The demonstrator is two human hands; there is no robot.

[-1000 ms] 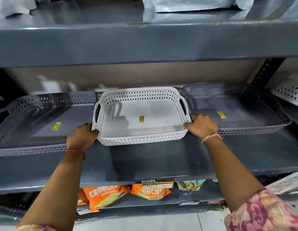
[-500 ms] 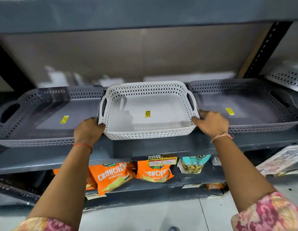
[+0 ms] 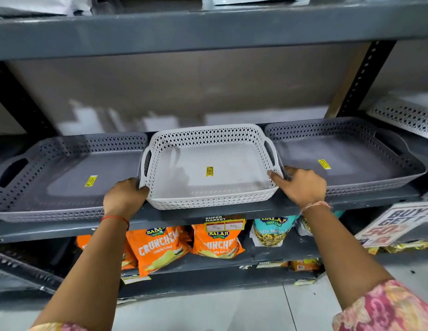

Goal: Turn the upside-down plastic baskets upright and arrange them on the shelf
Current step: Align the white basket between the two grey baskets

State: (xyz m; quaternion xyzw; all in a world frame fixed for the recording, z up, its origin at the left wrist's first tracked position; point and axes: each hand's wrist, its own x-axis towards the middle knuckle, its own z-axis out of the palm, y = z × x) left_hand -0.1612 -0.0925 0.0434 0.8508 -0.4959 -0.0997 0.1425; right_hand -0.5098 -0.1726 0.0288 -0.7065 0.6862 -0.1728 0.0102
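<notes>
A white perforated plastic basket (image 3: 208, 201) stands upright in the middle of the grey metal shelf (image 3: 244, 210), a yellow sticker on its floor. My left hand (image 3: 123, 195) grips its front left corner. My right hand (image 3: 301, 185) holds its front right corner, fingers on the rim. A grey basket (image 3: 52, 211) sits upright to its left and another grey basket (image 3: 366, 185) to its right, each with a yellow sticker inside. All three stand side by side, close together.
A pale perforated basket (image 3: 406, 118) leans at the far right past a black upright post. Orange snack bags (image 3: 160, 247) and a teal bag (image 3: 270, 232) fill the shelf below. A promo sign (image 3: 397, 223) hangs at the right. Another shelf runs overhead.
The view has tilted and pulled back, so the lower shelf shows more. Both hands stay on the white basket's front corners; the basket sits a little farther back between the grey ones.
</notes>
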